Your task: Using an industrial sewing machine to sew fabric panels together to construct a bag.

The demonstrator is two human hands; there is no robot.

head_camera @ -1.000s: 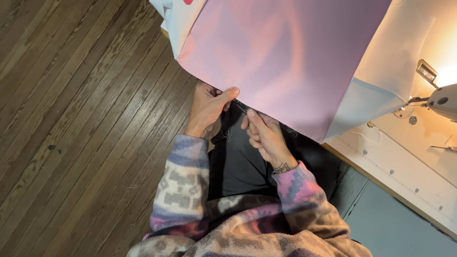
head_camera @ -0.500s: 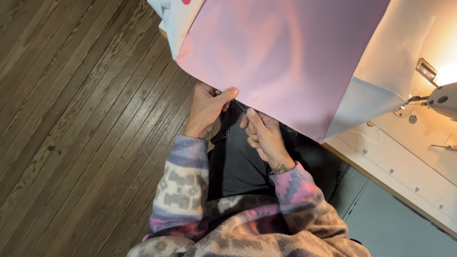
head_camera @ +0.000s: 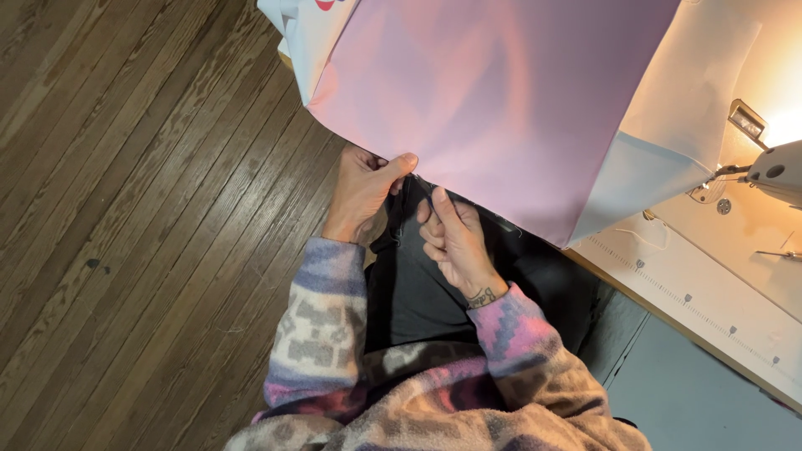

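Note:
A large sheet of pink fabric (head_camera: 493,100) hangs off the sewing table toward my lap. My left hand (head_camera: 363,192) pinches its lower edge between thumb and fingers. My right hand (head_camera: 451,238) is just beside it, fingers closed at the same edge over a small thin item, perhaps a pin, too small to make out. Both hands sit over my dark trousers (head_camera: 418,292). My sleeves are patterned fleece.
A sewing machine (head_camera: 769,171) stands at the right on a white table (head_camera: 710,309) with a ruled edge, lit by a warm lamp. White fabric (head_camera: 693,92) lies under the pink sheet. Wooden floorboards (head_camera: 142,217) fill the left.
My hands have shifted very slightly along the fabric edge; the fabric and the machine have stayed as they were.

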